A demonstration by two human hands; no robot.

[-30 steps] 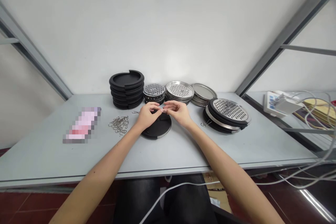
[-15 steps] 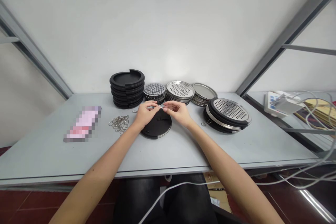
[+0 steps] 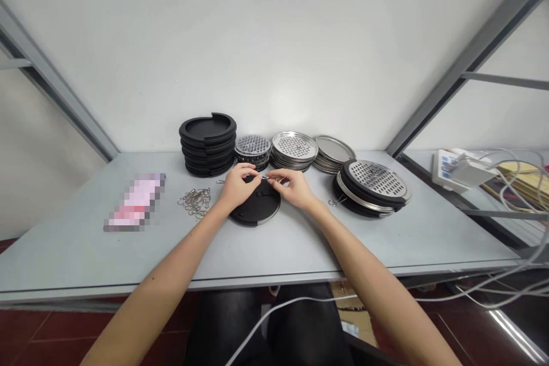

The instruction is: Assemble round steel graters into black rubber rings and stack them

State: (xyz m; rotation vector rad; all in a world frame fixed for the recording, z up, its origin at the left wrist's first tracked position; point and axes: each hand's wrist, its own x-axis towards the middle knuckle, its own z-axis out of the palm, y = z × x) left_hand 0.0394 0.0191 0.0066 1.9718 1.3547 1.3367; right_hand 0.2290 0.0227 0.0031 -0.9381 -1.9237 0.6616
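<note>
My left hand (image 3: 238,187) and my right hand (image 3: 294,187) meet above a round black disc (image 3: 256,207) with a metal edge, lying on the table. A small shiny wire clip (image 3: 263,176) is pinched between the fingertips of both hands; the fingers partly cover it. Left of the disc lies a loose heap of metal wire clips (image 3: 195,201). One more clip (image 3: 220,182) pokes out beside my left hand. To the right sits a stack of round graters (image 3: 373,180) with black rims, a wire clip sticking out at its side.
Along the wall stand a stack of black round holders (image 3: 208,154), small grater discs (image 3: 253,146), larger perforated plates (image 3: 294,147) and plain metal discs (image 3: 334,150). A blurred-out pink phone-like item (image 3: 137,200) lies left. A power strip (image 3: 448,171) with cables is beyond the right frame.
The clip has turned slightly between my fingertips, and the fingers of my right hand have shifted a little. The stacks and the black disc stay in place.
</note>
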